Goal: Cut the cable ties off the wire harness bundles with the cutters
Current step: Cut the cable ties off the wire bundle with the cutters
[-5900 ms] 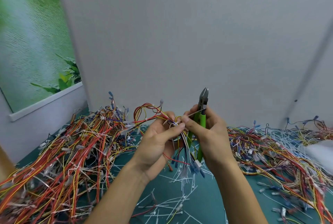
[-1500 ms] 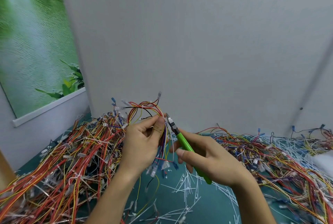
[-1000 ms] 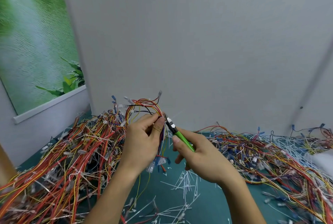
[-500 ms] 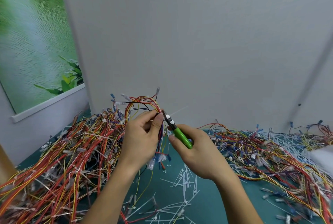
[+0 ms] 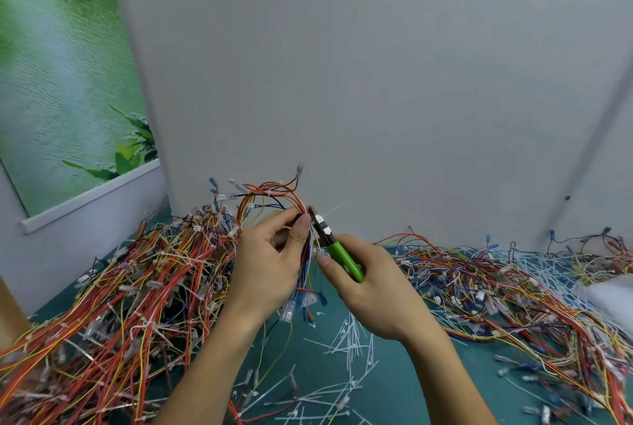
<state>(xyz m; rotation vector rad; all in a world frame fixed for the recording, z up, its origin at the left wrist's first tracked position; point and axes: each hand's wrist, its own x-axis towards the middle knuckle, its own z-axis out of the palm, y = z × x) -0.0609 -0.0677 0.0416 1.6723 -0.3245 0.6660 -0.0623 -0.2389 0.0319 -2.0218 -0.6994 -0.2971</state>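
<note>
My left hand [image 5: 270,263] grips a wire harness bundle [image 5: 270,192] of red, yellow and blue wires, looped above the fingers, with its connectors hanging below the palm. My right hand [image 5: 373,287] holds the green-handled cutters [image 5: 339,253]. Their dark jaws point up and left and meet the bundle right at my left thumb tip. A thin white cable tie tail [image 5: 337,209] sticks out up and right from that spot.
A big heap of red and yellow harnesses [image 5: 113,304] fills the left of the green table [image 5: 308,376]. Another tangle [image 5: 513,287] spreads to the right. Cut white ties [image 5: 349,346] litter the middle. A grey partition wall [image 5: 342,82] stands close behind.
The cutters went from upright in my right hand to tilted up-left, jaws brought against the bundle at my left thumb. The bundle has been turned in my left hand.
</note>
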